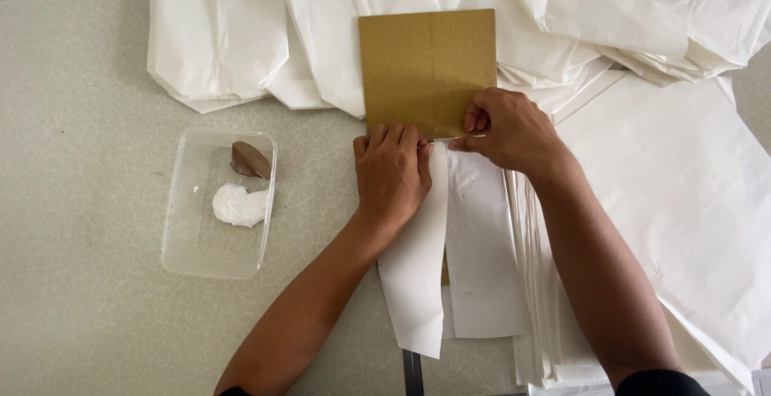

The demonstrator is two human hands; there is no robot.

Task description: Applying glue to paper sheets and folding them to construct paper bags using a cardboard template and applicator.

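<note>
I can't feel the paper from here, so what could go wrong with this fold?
1. The left hand and right hand press white paper at the cardboard edge; if the cardboard slides, the crease may run crooked.
2. The open tub of white paste sits near the left forearm; a sweep might knock it.

A brown cardboard rectangle (pixel 426 68) lies flat at the far middle of the table, its near end covered by white paper sheet (pixel 450 243) folded around it. The paper's left flap (pixel 416 267) runs toward the near edge, slightly curled at its tip. The right flap (pixel 484 251) lies flat beside it, overlapped by the left one along the middle.
</note>
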